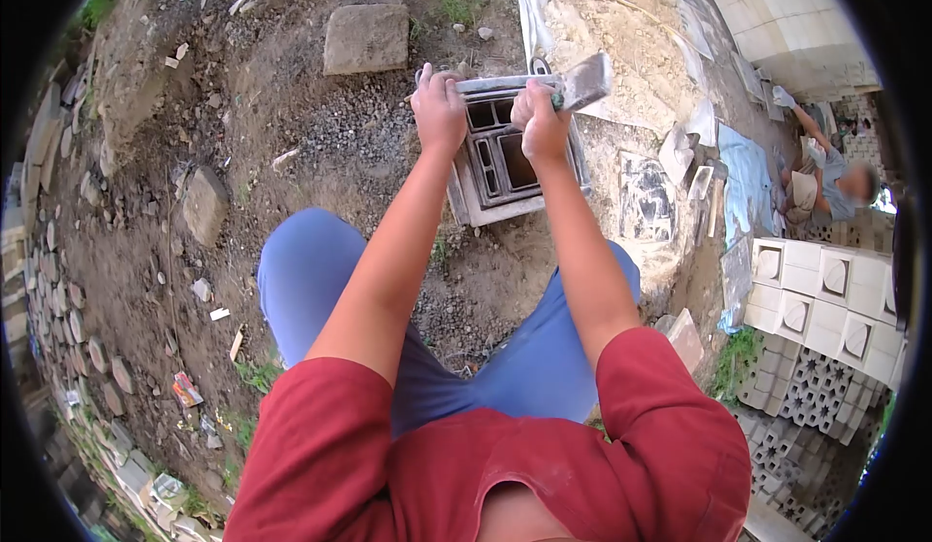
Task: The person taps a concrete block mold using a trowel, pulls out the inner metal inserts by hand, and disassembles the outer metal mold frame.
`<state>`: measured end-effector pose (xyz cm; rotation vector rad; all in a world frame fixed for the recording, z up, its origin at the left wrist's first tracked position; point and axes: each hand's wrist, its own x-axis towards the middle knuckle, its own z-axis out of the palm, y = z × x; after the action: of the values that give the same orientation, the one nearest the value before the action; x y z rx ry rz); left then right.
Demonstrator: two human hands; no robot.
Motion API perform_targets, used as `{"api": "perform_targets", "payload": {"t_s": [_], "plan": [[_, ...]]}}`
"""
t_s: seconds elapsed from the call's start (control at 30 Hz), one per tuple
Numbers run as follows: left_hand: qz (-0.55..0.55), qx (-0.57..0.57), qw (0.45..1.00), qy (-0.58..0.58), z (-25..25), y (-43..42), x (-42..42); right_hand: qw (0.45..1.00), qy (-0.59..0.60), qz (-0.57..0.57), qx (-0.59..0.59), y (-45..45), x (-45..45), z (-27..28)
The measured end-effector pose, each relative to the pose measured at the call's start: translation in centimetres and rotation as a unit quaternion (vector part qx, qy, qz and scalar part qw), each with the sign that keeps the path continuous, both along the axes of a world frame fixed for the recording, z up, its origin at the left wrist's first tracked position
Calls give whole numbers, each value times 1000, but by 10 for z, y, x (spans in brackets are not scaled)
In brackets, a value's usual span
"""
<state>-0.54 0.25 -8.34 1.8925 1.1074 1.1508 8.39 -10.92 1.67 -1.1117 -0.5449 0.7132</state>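
In front of my knees a grey, dust-coated block mould (500,212) with several rectangular openings stands on the ground. My left hand (440,113) is closed round the far left corner of its frame. At the far right side of the mould, my right hand (540,123) grips a flat-bladed scraper (587,81); a bit of green shows at its handle. The scraper's wide blade points away to the right, over the mould's far edge. Whether the blade touches the frame I cannot tell.
A pale sand heap (621,42) lies on a sheet beyond the mould. Flat stones (366,39) and gravel lie at the left. To the right are a blue cloth (746,178), stacked pale blocks (801,285) and patterned vent blocks (817,387). Another person (830,178) crouches farther right.
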Motion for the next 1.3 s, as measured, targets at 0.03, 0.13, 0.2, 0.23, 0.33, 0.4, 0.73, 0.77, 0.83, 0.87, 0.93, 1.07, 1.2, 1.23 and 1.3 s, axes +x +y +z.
{"api": "perform_targets", "payload": {"t_s": [0.03, 0.13, 0.2, 0.23, 0.33, 0.4, 0.73, 0.77, 0.83, 0.87, 0.93, 1.07, 1.2, 1.23, 1.3], "plan": [[-9, -10, 999, -36, -2, -1, -1, 999, 7, 9, 34, 1, -3, 1], [0, -55, 990, -128, -8, 1, 2, 995, -8, 43, 93, -1, -15, 14], [-15, -73, 987, -140, -13, 4, 1, 995, -5, 45, 86, -4, -27, 17], [-28, -89, 984, -154, -16, 6, 1, 994, -1, 64, 87, -6, -32, 14], [-53, -90, 979, -173, -22, 9, 0, 993, -3, 89, 77, -6, -41, -5], [-59, -88, 979, -176, -26, 10, 2, 995, 13, 97, 27, -5, -47, -10], [-87, -170, 943, -272, -37, 19, 4, 993, -34, 113, 16, 8, -55, -9], [-80, -154, 953, -247, -42, 21, 6, 995, -38, 94, 8, 9, -54, -3], [-38, -114, 984, -133, -15, 10, -3, 996, -48, 75, 7, 6, -50, 11], [5, -72, 997, -16, 1, 3, -7, 996, -41, 84, -2, 2, -44, 22], [22, -20, 999, 31, 25, 0, -9, 997, -52, 47, -21, -7, -31, 39], [-98, 96, 989, -58, 74, 3, 12, 974, -136, -38, -175, -47, 10, 91], [-255, 124, 959, -11, 89, -21, 47, 884, -242, -86, -389, -116, 81, 104], [-274, 116, 955, 12, 89, -34, 54, 874, -255, -75, -406, -134, 90, 105], [-323, 136, 932, 94, 77, -62, 67, 864, -252, -82, -427, -175, 103, 97]]}}
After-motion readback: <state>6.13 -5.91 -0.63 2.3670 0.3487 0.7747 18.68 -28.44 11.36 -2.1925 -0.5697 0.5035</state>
